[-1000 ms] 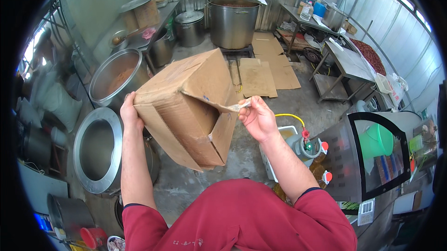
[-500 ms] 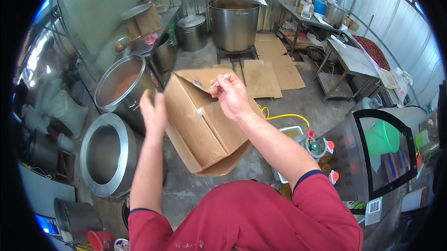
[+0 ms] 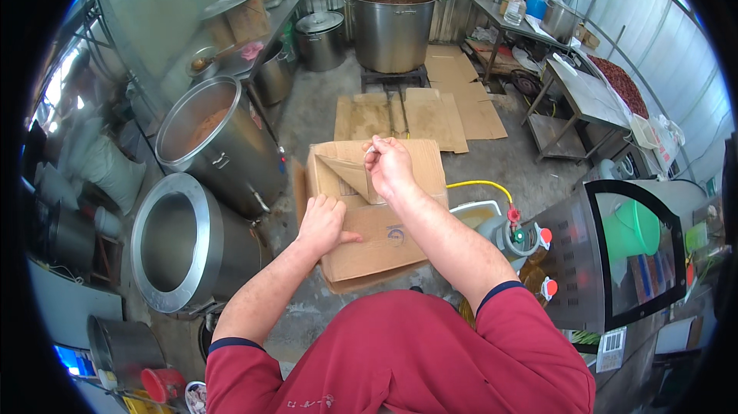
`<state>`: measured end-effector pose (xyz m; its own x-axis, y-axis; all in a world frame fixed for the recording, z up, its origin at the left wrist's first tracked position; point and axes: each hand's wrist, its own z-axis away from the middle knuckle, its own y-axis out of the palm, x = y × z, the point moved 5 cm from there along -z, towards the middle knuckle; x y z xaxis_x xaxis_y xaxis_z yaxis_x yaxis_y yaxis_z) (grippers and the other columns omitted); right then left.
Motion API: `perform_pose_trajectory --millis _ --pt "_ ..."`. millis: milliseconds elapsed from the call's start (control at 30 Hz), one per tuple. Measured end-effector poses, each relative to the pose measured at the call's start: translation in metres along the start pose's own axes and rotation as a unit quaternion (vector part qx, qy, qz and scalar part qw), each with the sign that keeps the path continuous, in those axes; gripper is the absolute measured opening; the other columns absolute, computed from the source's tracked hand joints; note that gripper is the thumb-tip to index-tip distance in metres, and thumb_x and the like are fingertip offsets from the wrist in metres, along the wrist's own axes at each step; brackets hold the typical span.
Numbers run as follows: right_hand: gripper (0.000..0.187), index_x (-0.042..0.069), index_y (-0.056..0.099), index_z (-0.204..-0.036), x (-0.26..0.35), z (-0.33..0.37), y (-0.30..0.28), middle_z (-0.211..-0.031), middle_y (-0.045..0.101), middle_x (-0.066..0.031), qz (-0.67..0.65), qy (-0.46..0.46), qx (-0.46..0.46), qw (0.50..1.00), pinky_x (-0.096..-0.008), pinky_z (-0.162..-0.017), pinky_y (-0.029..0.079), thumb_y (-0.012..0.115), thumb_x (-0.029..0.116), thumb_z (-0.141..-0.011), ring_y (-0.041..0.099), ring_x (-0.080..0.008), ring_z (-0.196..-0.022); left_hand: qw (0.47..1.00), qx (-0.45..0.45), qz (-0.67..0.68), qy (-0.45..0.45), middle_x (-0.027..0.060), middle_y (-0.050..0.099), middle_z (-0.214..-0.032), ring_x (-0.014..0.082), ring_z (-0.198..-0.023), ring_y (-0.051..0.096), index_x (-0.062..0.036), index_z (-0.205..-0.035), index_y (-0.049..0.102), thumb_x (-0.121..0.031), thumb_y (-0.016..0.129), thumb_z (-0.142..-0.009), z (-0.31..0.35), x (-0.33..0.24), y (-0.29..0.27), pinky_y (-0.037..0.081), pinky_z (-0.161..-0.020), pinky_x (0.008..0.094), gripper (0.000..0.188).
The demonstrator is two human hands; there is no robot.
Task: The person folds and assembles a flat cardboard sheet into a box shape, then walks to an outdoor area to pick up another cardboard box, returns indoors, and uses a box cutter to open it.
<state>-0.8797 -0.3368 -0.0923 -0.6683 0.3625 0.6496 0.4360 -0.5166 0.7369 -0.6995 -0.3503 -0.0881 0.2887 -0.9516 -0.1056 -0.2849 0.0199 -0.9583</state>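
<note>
A brown cardboard box stands in front of me, one top flap lifted at a slant. My left hand lies on its upper side, fingers curled over the edge of a panel and thumb stretched to the right. Above the box's middle, my right hand is closed in a pinch. A small whitish thing shows at its fingertips, too small to name. Part of the box's right side is hidden behind my right forearm.
To the left stand large steel pots and a wide-rimmed vessel. Right of the box are a gas cylinder with a yellow hose and a glass-doored steel cabinet. Flattened cardboard lies ahead on the floor.
The box has turned and come to stand lower, with its flap side facing up. My left hand has moved from beside the box onto it. My right hand keeps its pinch.
</note>
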Motion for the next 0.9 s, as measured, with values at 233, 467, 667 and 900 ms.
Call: perform_pose_trajectory --millis 233,467,667,900 --pt "0.007 0.008 0.054 -0.096 0.011 -0.007 -0.006 -0.083 0.064 -0.0078 -0.065 0.011 -0.008 0.998 -0.0273 -0.060 0.048 0.057 0.013 -0.100 0.057 -0.0137 -0.064 0.973 -0.197 -0.062 0.105 0.0054 0.051 -0.057 0.0251 -0.053 0.050 -0.0120 -0.055 0.050 -0.043 0.084 -0.061 0.000 0.008 -0.024 0.039 -0.062 0.0377 0.046" --pt "0.058 -0.001 0.049 -0.122 0.015 0.042 0.010 -0.110 0.063 -0.0175 0.561 -0.197 0.104 0.798 -0.0390 -0.083 0.053 0.077 0.030 -0.082 0.064 -0.0251 -0.095 0.981 -0.184 -0.059 0.017 0.0063 0.057 -0.056 0.0256 -0.054 0.057 -0.0116 -0.054 0.056 -0.043 0.084 -0.062 -0.019 0.017 -0.043 0.040 -0.063 0.0386 0.043" --pt "0.070 -0.005 0.044 -0.131 0.002 0.049 0.013 -0.118 0.060 -0.0255 0.770 -0.247 0.021 0.588 -0.0465 -0.091 0.051 0.075 0.029 -0.077 0.061 -0.0388 -0.107 0.988 -0.134 -0.060 0.051 0.0054 0.061 -0.060 0.0240 -0.058 0.061 -0.0137 -0.059 0.060 -0.046 0.080 -0.068 -0.025 0.005 -0.035 0.041 -0.063 0.0388 0.039" --pt "0.030 -0.004 0.065 -0.103 -0.003 0.022 0.003 -0.090 0.070 -0.0279 0.832 -0.112 0.198 0.505 -0.0488 -0.081 0.055 0.057 0.018 -0.085 0.069 -0.0402 -0.089 0.996 -0.016 -0.088 0.017 0.0079 0.065 -0.063 0.0255 -0.060 0.061 -0.0113 -0.063 0.066 -0.057 0.072 -0.076 -0.026 0.019 -0.019 0.044 -0.071 0.0377 0.048"
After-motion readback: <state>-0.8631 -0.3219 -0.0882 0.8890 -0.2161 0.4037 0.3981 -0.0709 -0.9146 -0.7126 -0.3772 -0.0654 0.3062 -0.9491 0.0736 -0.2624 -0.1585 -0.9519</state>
